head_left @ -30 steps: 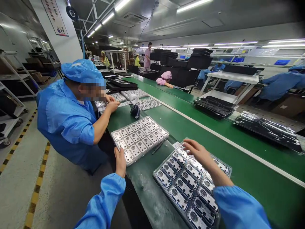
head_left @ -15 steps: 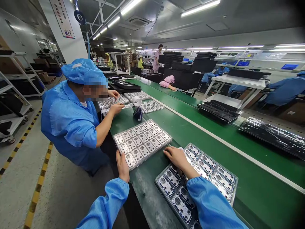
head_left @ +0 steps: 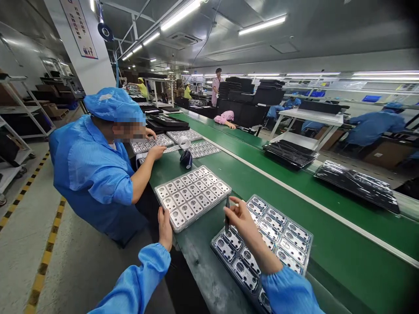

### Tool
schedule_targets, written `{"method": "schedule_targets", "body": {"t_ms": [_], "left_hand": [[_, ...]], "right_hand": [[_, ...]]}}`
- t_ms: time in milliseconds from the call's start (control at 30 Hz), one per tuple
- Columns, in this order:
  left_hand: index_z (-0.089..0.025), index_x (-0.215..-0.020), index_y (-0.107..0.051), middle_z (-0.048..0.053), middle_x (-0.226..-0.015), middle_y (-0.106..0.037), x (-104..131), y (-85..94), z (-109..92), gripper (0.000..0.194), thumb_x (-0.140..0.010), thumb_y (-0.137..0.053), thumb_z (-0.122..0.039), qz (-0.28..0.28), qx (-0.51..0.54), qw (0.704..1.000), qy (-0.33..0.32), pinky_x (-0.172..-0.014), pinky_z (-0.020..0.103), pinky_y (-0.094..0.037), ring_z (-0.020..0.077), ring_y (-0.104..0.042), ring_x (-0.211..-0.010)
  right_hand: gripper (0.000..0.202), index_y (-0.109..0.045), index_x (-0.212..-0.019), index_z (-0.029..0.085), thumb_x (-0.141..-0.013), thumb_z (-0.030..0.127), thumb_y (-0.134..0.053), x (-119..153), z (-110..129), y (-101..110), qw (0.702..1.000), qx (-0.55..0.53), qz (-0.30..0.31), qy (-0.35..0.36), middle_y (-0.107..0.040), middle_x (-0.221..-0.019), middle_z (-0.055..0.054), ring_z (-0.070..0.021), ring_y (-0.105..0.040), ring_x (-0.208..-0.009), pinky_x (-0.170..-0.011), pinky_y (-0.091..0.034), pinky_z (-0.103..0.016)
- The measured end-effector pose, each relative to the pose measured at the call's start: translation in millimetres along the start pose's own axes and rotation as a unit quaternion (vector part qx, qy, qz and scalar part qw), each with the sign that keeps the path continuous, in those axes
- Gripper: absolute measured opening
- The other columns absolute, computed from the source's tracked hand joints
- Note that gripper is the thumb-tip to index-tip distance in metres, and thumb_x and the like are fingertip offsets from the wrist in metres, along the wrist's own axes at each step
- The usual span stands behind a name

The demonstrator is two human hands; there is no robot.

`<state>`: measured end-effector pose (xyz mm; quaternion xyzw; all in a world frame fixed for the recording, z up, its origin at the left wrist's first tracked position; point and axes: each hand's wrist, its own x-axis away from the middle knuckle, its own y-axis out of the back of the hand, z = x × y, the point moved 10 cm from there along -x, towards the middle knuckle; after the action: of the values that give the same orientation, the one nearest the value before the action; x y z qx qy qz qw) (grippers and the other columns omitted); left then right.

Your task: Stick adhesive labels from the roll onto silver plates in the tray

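Pinched between the right hand's [head_left: 240,214] thumb and fingers is a slim dark tool [head_left: 227,218]; the left hand [head_left: 165,229] touches a pale tray's [head_left: 203,211] near corner, its closure unclear. On the green tabletop [head_left: 190,244], a dark tray [head_left: 236,254] and the pale one lie by the near edge, the tool upright over the dark tray's left side.

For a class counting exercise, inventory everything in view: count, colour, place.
Left tray: one, pale, centre
Right tray: one, dark, lower right
Plates: many, silver, in trays
Slim tool: one, dark, by right tray
Unidentified object: one, dark, beyond left tray
Ring: one, white, beside it
Worktop: one, green, under trays
Glossy panels: several, black, right
Co-worker: one, blue clothing, left
Other people: several, mixed colours, background
Floor strips: two, yellow/black, left
Left hand: one, blue sleeve, at left tray
Right hand: one, blue sleeve, holding slim tool
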<state>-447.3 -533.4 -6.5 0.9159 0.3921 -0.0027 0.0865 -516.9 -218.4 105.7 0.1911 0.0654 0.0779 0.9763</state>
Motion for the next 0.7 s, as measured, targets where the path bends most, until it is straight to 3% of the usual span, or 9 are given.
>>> {"method": "schedule_targets", "body": {"t_ms": [133, 200, 267, 300, 367, 433, 533, 600, 700], "left_hand": [[-0.019, -0.124, -0.057, 0.017, -0.137, -0.056, 37.7, 41.7, -53.1, 0.060, -0.086, -0.051, -0.064, 0.005, -0.011, 0.999, -0.053, -0.115, 0.050, -0.038, 0.0335, -0.049, -0.132], [-0.021, -0.112, -0.064, 0.014, -0.122, -0.065, 81.7, 26.2, -78.8, 0.052, -0.089, -0.049, -0.064, 0.153, -0.001, 0.986, -0.071, -0.111, 0.047, -0.043, 0.0305, -0.058, -0.119], [-0.023, -0.122, -0.063, 0.012, -0.125, -0.065, 141.7, -5.5, -84.6, 0.058, -0.086, -0.052, -0.067, 0.341, 0.024, 0.940, -0.018, -0.114, 0.045, -0.041, 0.0295, -0.058, -0.123], [-0.023, -0.123, -0.063, 0.012, -0.129, -0.064, 167.9, -16.5, -82.1, 0.062, -0.083, -0.054, -0.069, 0.393, 0.026, 0.919, 0.018, -0.118, 0.044, -0.037, 0.0302, -0.055, -0.128], [-0.023, -0.120, -0.065, 0.012, -0.132, -0.063, 198.8, -29.5, -74.8, 0.066, -0.082, -0.051, -0.075, 0.422, 0.028, 0.903, 0.083, -0.121, 0.043, -0.032, 0.0308, -0.051, -0.133], [-0.022, -0.114, -0.064, 0.012, -0.127, -0.065, 204.2, -35.3, -77.9, 0.065, -0.084, -0.045, -0.076, 0.423, 0.038, 0.899, 0.102, -0.117, 0.041, -0.038, 0.0294, -0.056, -0.126], [-0.020, -0.106, -0.062, 0.009, -0.104, -0.069, 189.4, -35.0, -103.4, 0.056, -0.090, -0.041, -0.069, 0.481, -0.011, 0.875, 0.055, -0.088, 0.034, -0.055, 0.0223, -0.066, -0.094], [-0.021, -0.107, -0.061, 0.002, -0.085, -0.068, 185.5, -32.5, -109.8, 0.043, -0.092, -0.046, -0.058, 0.571, -0.137, 0.809, 0.013, -0.068, 0.027, -0.052, 0.0160, -0.063, -0.070], [-0.028, -0.118, -0.063, -0.005, -0.061, -0.061, 216.2, -19.3, -80.2, 0.030, -0.089, -0.058, -0.036, 0.747, -0.270, 0.607, 0.027, -0.060, 0.023, -0.045, 0.0130, -0.056, -0.058]], "right_hand": [[0.038, -0.059, -0.115, 0.022, -0.088, 0.048, -0.058, 77.6, 20.2, -30.5, 0.993, -0.051, 0.088, 0.058, -0.061, -0.083, 0.000, -0.0141, -0.061, -0.062, -0.058, -0.054, -0.028], [0.028, -0.062, -0.113, 0.023, -0.089, 0.039, -0.059, 110.0, 30.3, -44.4, 0.989, -0.009, 0.100, 0.104, -0.063, -0.080, 0.000, -0.0149, -0.062, -0.063, -0.058, -0.054, -0.027], [0.025, -0.061, -0.113, 0.024, -0.088, 0.028, -0.059, 134.5, 43.1, -58.4, 0.980, 0.011, 0.108, 0.165, -0.068, -0.082, -0.001, -0.0160, -0.066, -0.068, -0.062, -0.057, -0.026], [0.027, -0.059, -0.114, 0.024, -0.087, 0.023, -0.057, 143.6, 49.2, -63.5, 0.975, 0.017, 0.106, 0.196, -0.070, -0.089, -0.002, -0.0170, -0.069, -0.074, -0.068, -0.059, -0.027], [0.037, -0.054, -0.121, 0.025, -0.086, 0.014, -0.052, 156.4, 57.8, -67.4, 0.964, 0.028, 0.087, 0.249, -0.072, -0.106, -0.006, -0.0195, -0.072, -0.093, -0.081, -0.060, -0.030], [0.050, -0.046, -0.133, 0.026, -0.086, 0.011, -0.051, 164.1, 59.0, -65.8, 0.958, 0.042, 0.070, 0.275, -0.072, -0.115, -0.008, -0.0203, -0.073, -0.097, -0.081, -0.061, -0.029], [0.061, -0.031, -0.146, 0.026, -0.090, 0.017, -0.054, 175.9, 54.8, -58.3, 0.948, 0.092, 0.050, 0.301, -0.074, -0.105, -0.007, -0.0188, -0.073, -0.074, -0.064, -0.060, -0.027], [0.055, -0.031, -0.145, 0.024, -0.094, 0.021, -0.050, 185.7, 51.6, -53.2, 0.935, 0.146, 0.028, 0.322, -0.073, -0.095, -0.006, -0.0187, -0.070, -0.067, -0.059, -0.057, -0.028], [0.035, -0.042, -0.132, 0.020, -0.097, 0.019, -0.040, 197.4, 43.5, -53.0, 0.916, 0.195, 0.012, 0.350, -0.071, -0.082, -0.004, -0.0183, -0.067, -0.063, -0.054, -0.050, -0.027]]}}
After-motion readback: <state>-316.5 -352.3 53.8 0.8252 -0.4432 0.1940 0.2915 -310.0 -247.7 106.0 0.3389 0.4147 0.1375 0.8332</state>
